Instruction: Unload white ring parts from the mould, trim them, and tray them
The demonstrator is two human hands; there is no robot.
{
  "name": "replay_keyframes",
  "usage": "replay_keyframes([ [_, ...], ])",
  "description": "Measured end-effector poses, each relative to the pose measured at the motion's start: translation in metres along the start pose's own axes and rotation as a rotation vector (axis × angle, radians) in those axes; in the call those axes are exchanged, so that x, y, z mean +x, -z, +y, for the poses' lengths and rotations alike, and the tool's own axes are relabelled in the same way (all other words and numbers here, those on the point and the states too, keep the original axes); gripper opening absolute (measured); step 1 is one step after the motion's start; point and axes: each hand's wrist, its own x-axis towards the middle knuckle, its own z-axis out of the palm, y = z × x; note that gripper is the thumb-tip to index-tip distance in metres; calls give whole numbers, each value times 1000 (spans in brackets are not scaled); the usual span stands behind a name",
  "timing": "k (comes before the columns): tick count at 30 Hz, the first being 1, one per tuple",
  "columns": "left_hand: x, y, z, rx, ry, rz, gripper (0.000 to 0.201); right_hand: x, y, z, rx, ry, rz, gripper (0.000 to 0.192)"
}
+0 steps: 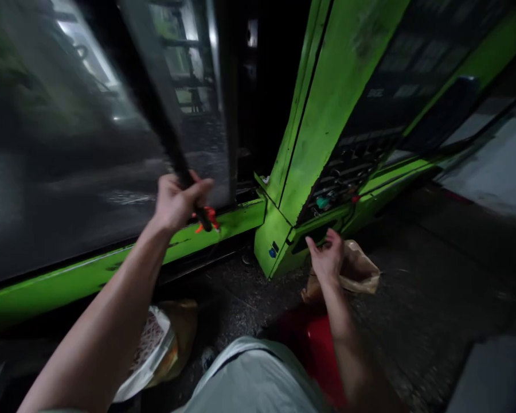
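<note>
My left hand point(172, 203) is closed around a long dark rod point(155, 109), which slants from the top left down to just below my fist. A small orange-red piece point(212, 217) shows by the rod's lower end; whether it is fixed there I cannot tell. Behind the rod is a large see-through panel point(198, 143) in a bright green machine frame point(241, 221). My right hand point(327, 258) hangs with thumb and fingers apart, nothing visible in it, in front of the machine's lower green side and above an open brown paper bag point(363, 275).
At lower left stands a white-lined sack point(159, 344) filled with small pale pieces. A red object point(318, 338) lies under my right forearm, close to my body. The green corner post point(322, 115) rises ahead, beside a dark control panel point(370, 132). Bits litter the dark floor point(236, 304).
</note>
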Motion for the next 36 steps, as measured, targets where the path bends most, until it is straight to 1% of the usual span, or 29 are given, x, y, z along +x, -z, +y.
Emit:
replay_keyframes([
  [2, 13, -27, -3, -21, 34, -144, 45, 25, -23, -16, -9, 51, 83, 93],
  [3, 18, -40, -5, -38, 43, -189, 45, 35, -31, -23, -19, 75, 114, 96],
  [5, 25, -64, -7, -75, 44, -237, 45, 48, -43, -33, -46, 100, 152, 96],
  [7, 30, -84, -10, -109, 44, -278, 47, 52, -48, -36, -72, 102, 170, 94],
  [10, 35, -106, -16, -125, 49, -317, 51, 52, -52, -31, -110, 114, 207, 94],
  [15, 41, -131, -23, -121, 30, -338, 54, 56, -60, -15, -166, 161, 275, 95],
  [18, 43, -141, -27, -127, 7, -331, 50, 58, -64, -10, -199, 198, 325, 94],
  [20, 45, -144, -30, -137, -8, -325, 47, 58, -66, -11, -200, 214, 351, 92],
  [24, 45, -142, -34, -168, -12, -341, 45, 58, -65, -17, -193, 242, 380, 89],
  [28, 43, -142, -36, -185, -4, -369, 42, 59, -64, -9, -220, 279, 394, 95],
  [30, 42, -143, -38, -189, 2, -383, 42, 59, -64, -6, -226, 275, 388, 98],
  [31, 41, -144, -39, -195, 8, -396, 41, 60, -64, -7, -212, 264, 379, 98],
  [33, 41, -145, -43, -209, 24, -419, 40, 62, -61, -15, -130, 238, 307, 92],
  [35, 43, -146, -48, -216, 38, -431, 41, 65, -50, -31, -21, 245, 196, 77],
  [36, 44, -147, -49, -212, 42, -428, 43, 67, -40, -40, 26, 259, 148, 67],
])
